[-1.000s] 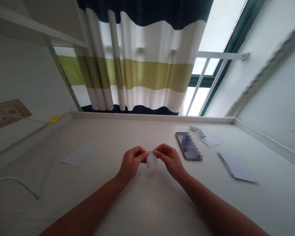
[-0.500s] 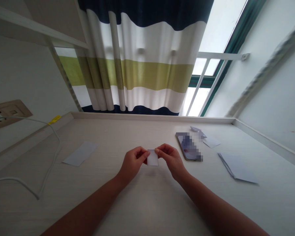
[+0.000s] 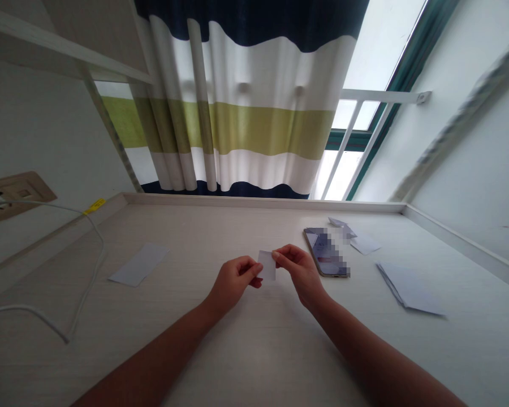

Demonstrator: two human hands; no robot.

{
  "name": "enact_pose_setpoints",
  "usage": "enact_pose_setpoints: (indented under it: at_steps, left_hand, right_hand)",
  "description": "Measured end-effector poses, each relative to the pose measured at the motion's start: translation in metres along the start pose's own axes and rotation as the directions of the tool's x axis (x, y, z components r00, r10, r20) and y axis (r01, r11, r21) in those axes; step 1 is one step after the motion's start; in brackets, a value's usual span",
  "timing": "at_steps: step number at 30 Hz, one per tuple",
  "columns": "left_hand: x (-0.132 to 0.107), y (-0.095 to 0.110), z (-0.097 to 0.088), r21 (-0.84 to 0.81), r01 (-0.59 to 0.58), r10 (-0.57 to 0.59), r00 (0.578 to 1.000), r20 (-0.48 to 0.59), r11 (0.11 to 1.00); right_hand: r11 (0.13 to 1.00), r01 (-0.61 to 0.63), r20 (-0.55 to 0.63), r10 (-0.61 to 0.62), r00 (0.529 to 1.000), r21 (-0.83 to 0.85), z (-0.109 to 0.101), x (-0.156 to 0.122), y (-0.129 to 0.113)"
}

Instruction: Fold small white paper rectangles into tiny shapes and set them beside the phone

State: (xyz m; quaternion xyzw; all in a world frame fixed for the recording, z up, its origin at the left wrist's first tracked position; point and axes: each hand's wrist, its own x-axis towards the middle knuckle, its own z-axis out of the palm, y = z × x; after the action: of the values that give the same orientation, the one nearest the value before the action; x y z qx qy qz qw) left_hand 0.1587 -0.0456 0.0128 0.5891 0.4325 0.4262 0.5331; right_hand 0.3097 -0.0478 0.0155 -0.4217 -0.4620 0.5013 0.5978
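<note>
Since the pale desk (image 3: 263, 350) fills most of my view, might as well start there: light woody top, raised lip along the far edge, striped curtain (image 3: 275, 127) hanging past it. Over on the right there's a stack of white paper (image 3: 411, 288), and on the left a loose white sheet (image 3: 138, 264). My left hand (image 3: 234, 278) and right hand (image 3: 299, 270) come together around the middle, with a phone (image 3: 322, 254) lying just right of the right one, screen mostly pixelated.

Smallest thing is the one I'm actually handling, a little piece of paper (image 3: 267, 265) between my hands. Both are pinching it, left thumb and fingers on the left edge, right ones up at the top right corner. I'd call this step steadying it between two pinches; next move probably calls for a light touch and lined-up edges so it doesn't crease wrong.

Looks-wise it's plain white, roughly rectangular, pretty flat, seemingly lifted off the surface. Can't tell if it's one layer or folded, tbh.
</note>
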Motion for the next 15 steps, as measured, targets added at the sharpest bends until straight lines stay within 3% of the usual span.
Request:
enact_pose_setpoints:
  at_steps: [15]
  left_hand:
    - [-0.0006,-0.0022,-0.0014,0.094,-0.092,0.088,0.995,0.050,0.991]
  right_hand:
    - [1.000,0.016,-0.040,-0.016,0.999,0.003,0.0003,0.0002,0.0017]
